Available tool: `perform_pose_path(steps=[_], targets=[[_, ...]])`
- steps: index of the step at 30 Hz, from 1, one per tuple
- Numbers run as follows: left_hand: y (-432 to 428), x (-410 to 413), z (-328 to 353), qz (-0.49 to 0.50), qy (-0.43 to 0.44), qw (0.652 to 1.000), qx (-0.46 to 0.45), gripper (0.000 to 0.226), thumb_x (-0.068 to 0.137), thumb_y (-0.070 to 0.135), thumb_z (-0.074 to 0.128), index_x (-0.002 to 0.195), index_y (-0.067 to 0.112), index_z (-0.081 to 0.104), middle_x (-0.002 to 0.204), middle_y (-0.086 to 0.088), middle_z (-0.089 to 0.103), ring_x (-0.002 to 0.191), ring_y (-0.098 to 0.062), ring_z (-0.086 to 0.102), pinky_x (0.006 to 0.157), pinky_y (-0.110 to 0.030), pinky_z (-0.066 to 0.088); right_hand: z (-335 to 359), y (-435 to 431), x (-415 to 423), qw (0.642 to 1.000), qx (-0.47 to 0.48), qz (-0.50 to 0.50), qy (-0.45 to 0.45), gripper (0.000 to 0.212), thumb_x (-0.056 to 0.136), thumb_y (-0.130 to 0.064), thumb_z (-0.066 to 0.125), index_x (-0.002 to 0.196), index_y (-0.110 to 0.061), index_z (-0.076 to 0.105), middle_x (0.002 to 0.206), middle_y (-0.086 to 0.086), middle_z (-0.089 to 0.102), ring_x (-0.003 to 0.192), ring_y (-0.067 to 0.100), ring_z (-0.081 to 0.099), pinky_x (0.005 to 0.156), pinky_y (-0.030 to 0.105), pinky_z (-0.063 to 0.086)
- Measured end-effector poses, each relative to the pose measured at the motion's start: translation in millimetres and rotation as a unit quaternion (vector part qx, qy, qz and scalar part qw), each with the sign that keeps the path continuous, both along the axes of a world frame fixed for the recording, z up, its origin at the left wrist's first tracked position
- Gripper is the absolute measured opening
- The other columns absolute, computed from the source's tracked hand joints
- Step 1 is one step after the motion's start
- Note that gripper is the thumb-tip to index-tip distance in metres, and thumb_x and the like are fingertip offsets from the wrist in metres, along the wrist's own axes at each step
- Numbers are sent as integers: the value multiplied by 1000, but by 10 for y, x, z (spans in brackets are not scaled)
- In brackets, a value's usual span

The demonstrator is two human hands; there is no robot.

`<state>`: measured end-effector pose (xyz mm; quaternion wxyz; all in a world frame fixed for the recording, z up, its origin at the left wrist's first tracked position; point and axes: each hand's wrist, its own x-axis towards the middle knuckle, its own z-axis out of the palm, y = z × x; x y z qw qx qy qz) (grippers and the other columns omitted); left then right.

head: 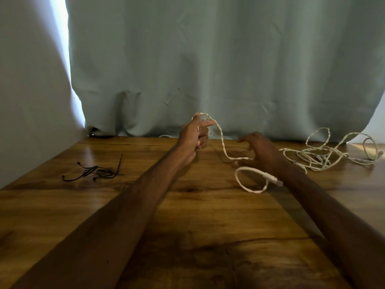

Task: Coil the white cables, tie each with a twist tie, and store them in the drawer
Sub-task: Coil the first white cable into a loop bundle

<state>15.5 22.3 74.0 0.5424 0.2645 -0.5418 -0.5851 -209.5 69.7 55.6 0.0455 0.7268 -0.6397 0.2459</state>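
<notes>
White cable (pixel 223 142) loops over the raised left hand (pixel 192 135), whose curled fingers (pixel 203 140) grip it, near the middle of the table's (pixel 187 205) far edge. It runs down to the right hand (pixel 257 147); whether that hand pinches it cannot be told. More cables (pixel 325 157) lie tangled at the far right corner, black ties (pixel 93 173) near the left edge.

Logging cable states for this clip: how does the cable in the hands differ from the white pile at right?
The held cable is lifted, running from the left hand down to the right hand; the pile lies on the table, untouched. The held cable is one strand with a single loop; the pile is a loose tangle of many loops. Both are white, twisted and untied.
</notes>
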Motion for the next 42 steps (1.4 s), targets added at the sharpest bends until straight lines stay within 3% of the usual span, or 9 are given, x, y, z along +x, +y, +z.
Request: perform_pose_path(steps=[6, 9, 12, 17, 20, 25, 32, 37, 42], targets=[[3, -76, -64, 37, -107, 994, -7, 59, 111, 43, 30, 110, 3, 73, 48, 8, 34, 40, -6, 25, 41, -22, 22, 156, 201, -24, 979, 91, 60, -175, 100, 59, -70, 79, 146, -28, 50, 132, -13, 53, 117, 11, 55, 83, 23, 46], [3, -101, -106, 64, -162, 984, -27, 56, 111, 43, 34, 97, 7, 75, 47, 7, 36, 42, -8, 28, 44, -24, 23, 150, 189, 14, 979, 49, 51, -192, 75, 78, -65, 72, 141, -27, 57, 129, -9, 60, 118, 9, 57, 94, 30, 49], [65, -122, -121, 102, -216, 970, -46, 57, 110, 44, 36, 97, 7, 78, 48, 7, 40, 46, -9, 33, 48, -26, 28, 242, 208, 1, 975, -45, 58, -208, 31, 91, -28, 76, 121, -22, 72, 116, -10, 71, 105, 3, 66, 98, 30, 52], [84, -111, -149, 166, -265, 947, -68, 58, 109, 45, 35, 96, 8, 78, 61, 2, 52, 60, -12, 47, 59, -29, 37, 414, 427, 49, 880, -30, 200, -431, 17, 89, 12, 61, 87, -1, 72, 76, 6, 75, 50, 12, 57, 43, 22, 40], [27, -69, -171, 203, -275, 938, -57, 59, 109, 44, 34, 97, 8, 78, 64, 4, 55, 64, -12, 51, 62, -30, 38, 456, 515, 134, 815, 137, 303, -475, 17, 90, 4, 57, 96, -2, 72, 80, 16, 71, 48, 15, 58, 36, 18, 39], [-11, -29, -202, 249, -287, 923, -68, 57, 109, 41, 35, 94, 9, 80, 71, 9, 60, 73, -13, 57, 74, -32, 42, 221, 414, 271, 859, 399, 236, -219, 26, 98, -7, 65, 122, 0, 67, 109, 22, 75, 89, 26, 72, 68, 27, 60], [2, -57, -241, 239, -319, 911, -108, 58, 109, 40, 35, 95, 6, 79, 67, 9, 58, 79, -19, 61, 81, -35, 45, 67, 165, 106, 986, 139, 51, -76, 22, 87, -10, 77, 108, -13, 73, 95, 2, 77, 89, 16, 73, 86, 36, 60], [12, -72, -256, 232, -330, 907, -119, 60, 109, 43, 35, 92, 8, 81, 73, 9, 59, 77, -13, 56, 85, -34, 45, 63, 179, 105, 994, 75, 27, -80, 47, 88, -20, 79, 130, -14, 61, 117, 0, 68, 104, 17, 67, 88, 28, 53], [1, -20, -196, 96, -332, 932, -109, 61, 108, 50, 37, 87, 12, 80, 58, 0, 50, 53, -14, 44, 55, -30, 35, 59, 192, 206, 991, -37, 48, -123, 37, 89, -11, 75, 125, -13, 64, 107, -1, 72, 97, 15, 70, 88, 26, 55]])
